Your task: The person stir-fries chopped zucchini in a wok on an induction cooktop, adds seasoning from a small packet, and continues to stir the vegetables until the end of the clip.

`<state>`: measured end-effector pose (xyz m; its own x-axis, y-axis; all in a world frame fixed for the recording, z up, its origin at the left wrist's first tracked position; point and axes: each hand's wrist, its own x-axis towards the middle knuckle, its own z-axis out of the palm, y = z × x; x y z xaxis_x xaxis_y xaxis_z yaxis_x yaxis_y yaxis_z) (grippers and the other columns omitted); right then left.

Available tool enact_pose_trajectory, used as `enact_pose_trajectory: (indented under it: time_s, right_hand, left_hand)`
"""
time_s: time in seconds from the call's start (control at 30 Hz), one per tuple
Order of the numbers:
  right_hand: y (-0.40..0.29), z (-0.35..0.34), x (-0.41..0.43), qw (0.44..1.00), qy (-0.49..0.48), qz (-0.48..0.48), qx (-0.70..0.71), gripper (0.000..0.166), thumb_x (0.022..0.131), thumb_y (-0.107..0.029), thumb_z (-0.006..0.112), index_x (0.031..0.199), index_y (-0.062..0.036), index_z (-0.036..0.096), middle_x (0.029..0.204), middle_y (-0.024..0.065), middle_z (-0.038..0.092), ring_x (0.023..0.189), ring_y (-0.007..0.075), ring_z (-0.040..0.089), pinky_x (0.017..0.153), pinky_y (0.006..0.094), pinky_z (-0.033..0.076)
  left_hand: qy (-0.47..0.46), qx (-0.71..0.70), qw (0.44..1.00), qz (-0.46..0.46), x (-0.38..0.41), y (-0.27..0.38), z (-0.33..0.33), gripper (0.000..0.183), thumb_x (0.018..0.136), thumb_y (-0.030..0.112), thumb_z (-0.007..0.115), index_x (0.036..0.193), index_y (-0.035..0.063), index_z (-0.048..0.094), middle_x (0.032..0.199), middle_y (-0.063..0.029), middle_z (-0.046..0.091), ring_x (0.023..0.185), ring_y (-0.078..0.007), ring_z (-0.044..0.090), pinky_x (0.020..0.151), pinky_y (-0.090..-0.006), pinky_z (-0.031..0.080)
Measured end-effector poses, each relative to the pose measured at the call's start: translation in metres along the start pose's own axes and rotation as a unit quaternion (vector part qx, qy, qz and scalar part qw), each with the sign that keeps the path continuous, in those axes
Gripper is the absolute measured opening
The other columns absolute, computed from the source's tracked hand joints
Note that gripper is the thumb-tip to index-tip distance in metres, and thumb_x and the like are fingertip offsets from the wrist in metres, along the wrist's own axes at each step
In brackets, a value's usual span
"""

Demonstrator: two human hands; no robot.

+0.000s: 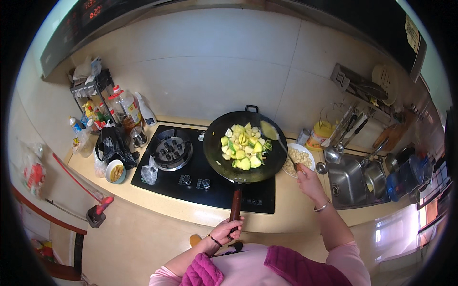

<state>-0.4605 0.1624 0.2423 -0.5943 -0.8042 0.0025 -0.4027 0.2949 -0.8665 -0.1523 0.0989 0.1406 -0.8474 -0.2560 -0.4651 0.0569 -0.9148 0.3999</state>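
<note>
A black wok [214, 162] sits over the right side of the gas hob, its wooden handle pointing towards me. My left hand [232, 228] is closed around that handle near its end. Chunks of green and pale yellow squash [244, 144] are heaped in the middle of the wok. In my right hand [310, 180] is the wooden grip of a spatula [269, 130], whose blade is at the wok's right inner side, beside the squash. Partly behind the spatula's shaft, a white plate [312, 157] of pale pieces [298, 159] stands on the counter right of the wok.
Left of the wok are an uncovered burner [172, 150] and a crumpled plastic bag [149, 171]. A bowl [115, 171], a black bag [113, 144] and bottles [125, 107] crowd the left counter. On the right are a steel sink [347, 180], a ladle [333, 154] and a yellow jug [318, 136].
</note>
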Motion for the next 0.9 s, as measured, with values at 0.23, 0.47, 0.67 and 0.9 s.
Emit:
enact_pose_trajectory:
  time_s: [0.23, 0.47, 0.67, 0.9]
  right_hand:
    - [0.022, 0.031, 0.032, 0.875, -0.145, 0.264, 0.38, 0.037, 0.092, -0.021, 0.042, 0.128, -0.016, 0.036, 0.069, 0.0042, 0.045, 0.043, 0.0055, 0.032, 0.034, 0.0172, 0.026]
    - [-0.014, 0.049, 0.003, 0.929, -0.2, 0.193, 0.245, 0.039, 0.091, -0.022, 0.043, 0.129, -0.014, 0.037, 0.068, 0.0018, 0.044, 0.044, 0.0043, 0.034, 0.036, 0.0162, 0.025]
    - [-0.034, 0.02, -0.044, 0.967, -0.232, 0.072, 0.074, 0.039, 0.089, -0.021, 0.046, 0.126, -0.0084, 0.041, 0.073, 0.0007, 0.051, 0.054, 0.0073, 0.046, 0.049, 0.02, 0.039]
    - [-0.01, 0.062, -0.024, 0.981, -0.136, -0.104, -0.088, 0.034, 0.088, -0.016, 0.047, 0.118, -0.0012, 0.046, 0.103, 0.0205, 0.058, 0.094, 0.0334, 0.057, 0.079, 0.0347, 0.044]
  left_hand:
    - [-0.016, -0.007, 1.0, -0.002, 0.003, 0.0, 0.001, 0.023, 0.083, 0.009, 0.055, 0.105, 0.0076, 0.048, 0.067, 0.0005, 0.049, 0.046, -0.0061, 0.036, 0.044, -0.0199, 0.031]
    - [-0.006, -0.002, 1.0, 0.002, 0.002, -0.001, -0.002, 0.024, 0.083, 0.009, 0.055, 0.106, 0.0074, 0.048, 0.067, 0.0008, 0.049, 0.046, -0.0061, 0.036, 0.043, -0.0196, 0.03]
    - [-0.005, 0.002, 1.0, 0.001, 0.002, -0.001, -0.002, 0.024, 0.083, 0.009, 0.055, 0.106, 0.0072, 0.048, 0.066, 0.0009, 0.049, 0.046, -0.0061, 0.036, 0.043, -0.0199, 0.031]
    - [-0.004, 0.0, 1.0, -0.008, 0.001, 0.001, 0.002, 0.023, 0.083, 0.009, 0.055, 0.105, 0.0075, 0.048, 0.066, 0.0012, 0.05, 0.046, -0.0059, 0.035, 0.044, -0.0201, 0.031]
